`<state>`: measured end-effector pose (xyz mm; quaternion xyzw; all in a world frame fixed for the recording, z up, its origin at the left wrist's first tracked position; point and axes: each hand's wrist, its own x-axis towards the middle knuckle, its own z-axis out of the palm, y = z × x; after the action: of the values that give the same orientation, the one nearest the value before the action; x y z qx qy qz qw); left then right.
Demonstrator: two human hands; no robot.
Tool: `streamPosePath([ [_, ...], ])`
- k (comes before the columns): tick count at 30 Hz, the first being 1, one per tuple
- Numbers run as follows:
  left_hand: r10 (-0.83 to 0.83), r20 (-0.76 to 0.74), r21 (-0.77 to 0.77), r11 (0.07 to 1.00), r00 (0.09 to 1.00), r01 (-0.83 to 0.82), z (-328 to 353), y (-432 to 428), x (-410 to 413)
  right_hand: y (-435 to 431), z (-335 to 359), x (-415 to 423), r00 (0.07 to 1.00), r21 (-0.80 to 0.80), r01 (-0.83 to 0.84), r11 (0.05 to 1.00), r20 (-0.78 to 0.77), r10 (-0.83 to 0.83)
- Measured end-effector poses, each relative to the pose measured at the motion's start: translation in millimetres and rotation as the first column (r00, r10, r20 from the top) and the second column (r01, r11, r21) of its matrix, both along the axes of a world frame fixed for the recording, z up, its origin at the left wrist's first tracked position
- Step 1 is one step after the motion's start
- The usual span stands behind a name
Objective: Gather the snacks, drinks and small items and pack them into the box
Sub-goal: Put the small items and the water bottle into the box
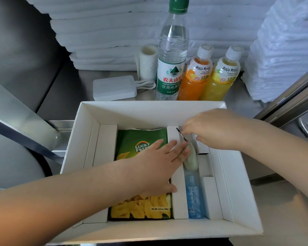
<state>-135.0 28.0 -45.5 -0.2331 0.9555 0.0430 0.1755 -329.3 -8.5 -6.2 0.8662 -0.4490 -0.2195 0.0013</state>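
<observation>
A white box (149, 108) with cardboard dividers lies open in front of me. A green snack bag (142, 208) fills its middle compartment. In the narrow slot to the right lie a pale oval item (191, 159) and a small blue bottle (195, 196). My left hand (156, 162) rests flat on the bag, its straight fingertips touching the oval item. My right hand (219, 129) pinches a thin black hair clip (181, 134) above that slot. Behind the box stand a water bottle (172, 55), an orange drink (196, 75) and a yellow drink (220, 77).
A white power bank (114, 87) with its cable and a white roll (147, 62) sit left of the bottles. Folded white cloths (105, 32) are stacked at the back, and a bagged white stack (283, 50) stands at the right. A metal rail (288, 102) runs along the right.
</observation>
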Motion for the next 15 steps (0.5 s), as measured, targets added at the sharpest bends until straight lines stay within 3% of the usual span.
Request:
streamPosePath([
  [6, 0.003, 0.042, 0.091, 0.996, 0.999, -0.007, -2, -10, 3, 4, 9, 4, 0.997, 0.055, 0.01, 0.998, 0.082, -0.015],
  [12, -0.004, 0.043, 0.092, 0.996, 0.999, 0.0, 0, -11, 4, 2, 9, 7, 0.997, 0.066, 0.031, 0.997, 0.07, -0.035],
  [15, 0.026, -0.012, 0.027, 0.999, 1.0, -0.026, 17, -22, 8, 1, 13, 9, 0.986, 0.011, 0.014, 1.0, 0.168, -0.015],
])
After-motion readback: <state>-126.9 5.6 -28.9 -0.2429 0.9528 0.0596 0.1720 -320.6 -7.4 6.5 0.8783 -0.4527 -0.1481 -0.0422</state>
